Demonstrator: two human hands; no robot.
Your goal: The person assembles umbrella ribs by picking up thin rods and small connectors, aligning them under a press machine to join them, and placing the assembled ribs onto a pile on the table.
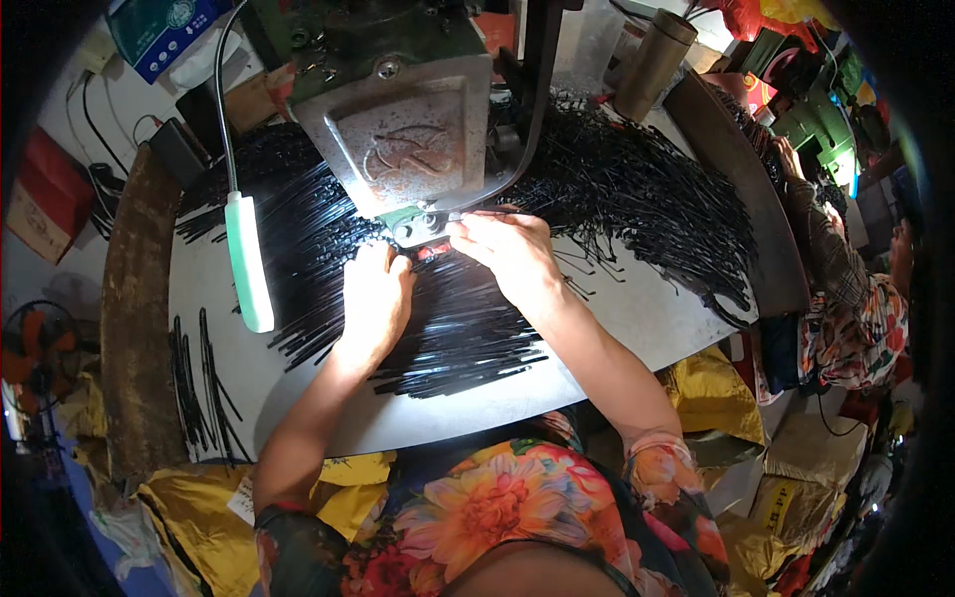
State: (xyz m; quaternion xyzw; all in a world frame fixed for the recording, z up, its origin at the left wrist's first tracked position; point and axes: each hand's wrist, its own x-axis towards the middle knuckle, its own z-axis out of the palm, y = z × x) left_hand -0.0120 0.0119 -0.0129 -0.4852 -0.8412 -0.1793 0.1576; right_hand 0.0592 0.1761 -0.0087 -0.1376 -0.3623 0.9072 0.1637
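A green press-like machine (413, 129) with a worn metal cover stands over the worktable. My right hand (512, 254) reaches to the right side of its small tool head (416, 227), fingers pinched together on what looks like a thin black strip. To the left of the tool head, my left hand (378, 294) is closed, its fingertips curled at the strips and partly hidden; what they hold cannot be made out. Many thin black strips (458, 338) lie side by side under and between my hands. A red part (433, 253) shows just below the tool head.
More black strips, several with bent ends, heap on the right of the white table (398, 428). A gooseneck lamp (249, 264) hangs at left. Curved boards (149, 298) edge the table. A metal canister (655, 65) stands behind. Another person's arm (836, 239) shows at far right.
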